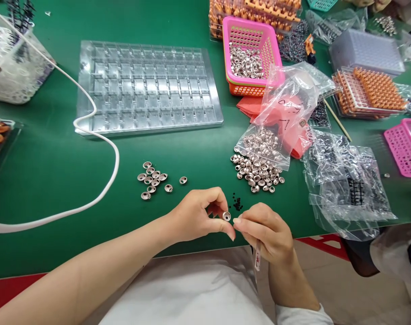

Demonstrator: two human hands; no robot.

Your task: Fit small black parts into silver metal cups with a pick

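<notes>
Between the thumb and fingers of my left hand (201, 214) is a small silver metal cup (226, 216) with a dark hole in it. My right hand (268, 232) is closed in a pinch just right of the cup. A thin pale strip with red marks (257, 255) sticks out below its palm; its other end is hidden by the fingers. Tiny black pieces (237, 204) lie on the green table just beyond both hands. A loose group of similar cups (151, 178) is to the left, and a larger pile of cups (259, 174) lies farther out, right of centre.
A clear compartment tray (147, 85) lies across the back, with a white cable (115, 158) curving on its left. A pink basket (276, 49) contains more cups. Plastic bags (347, 185) and orange part stacks (377, 92) crowd the right. A filled container (19, 67) stands far left.
</notes>
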